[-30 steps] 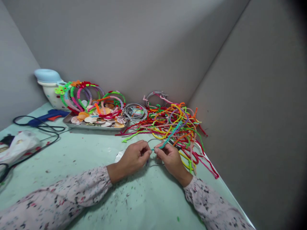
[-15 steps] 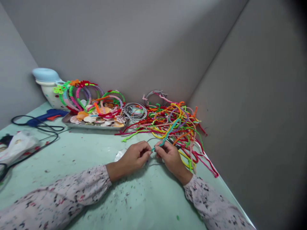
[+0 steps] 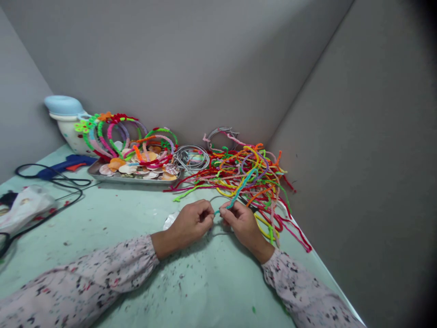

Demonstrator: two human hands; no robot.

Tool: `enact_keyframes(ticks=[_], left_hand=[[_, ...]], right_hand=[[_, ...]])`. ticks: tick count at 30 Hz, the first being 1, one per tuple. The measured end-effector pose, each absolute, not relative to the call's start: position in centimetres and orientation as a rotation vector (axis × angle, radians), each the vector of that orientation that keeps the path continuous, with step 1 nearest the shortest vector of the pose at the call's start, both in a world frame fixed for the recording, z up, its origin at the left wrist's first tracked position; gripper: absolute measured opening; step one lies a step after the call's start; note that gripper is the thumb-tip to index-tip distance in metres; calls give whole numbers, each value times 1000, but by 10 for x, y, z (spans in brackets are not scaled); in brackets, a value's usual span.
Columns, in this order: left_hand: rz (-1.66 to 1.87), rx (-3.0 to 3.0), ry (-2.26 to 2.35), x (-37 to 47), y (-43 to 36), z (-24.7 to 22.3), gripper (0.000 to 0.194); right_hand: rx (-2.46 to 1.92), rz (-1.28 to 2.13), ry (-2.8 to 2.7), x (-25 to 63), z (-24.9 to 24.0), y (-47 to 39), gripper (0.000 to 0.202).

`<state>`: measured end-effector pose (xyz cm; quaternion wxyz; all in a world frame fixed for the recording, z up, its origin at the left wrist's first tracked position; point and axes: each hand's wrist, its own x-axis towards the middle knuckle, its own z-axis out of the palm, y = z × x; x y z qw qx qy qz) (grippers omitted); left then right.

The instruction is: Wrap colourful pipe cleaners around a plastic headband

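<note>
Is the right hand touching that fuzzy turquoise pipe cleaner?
Touching: the head view shows the right hand holding the fuzzy turquoise pipe cleaner, which sticks out from its grip.

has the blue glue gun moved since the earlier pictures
No. Judged against the metal tray, the blue glue gun lies in the same spot by its left end; only the whole view has shifted slightly.

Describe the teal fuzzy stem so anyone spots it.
On the green table, find the tangled heap at right. Just in front, a fuzzy stem runs from the left grip through the right grip. Unlike the multicoloured heap, it is plain teal and held.
</note>
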<state>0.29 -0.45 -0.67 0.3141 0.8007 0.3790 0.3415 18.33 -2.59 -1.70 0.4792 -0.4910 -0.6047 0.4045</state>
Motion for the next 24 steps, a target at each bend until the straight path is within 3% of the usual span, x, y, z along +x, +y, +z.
enact_keyframes(ticks=[24], left_hand=[[1003,2150,1085,4,-4,-4,9]], right_hand=[[-1217,963,-1470,181,-15,-27,22]])
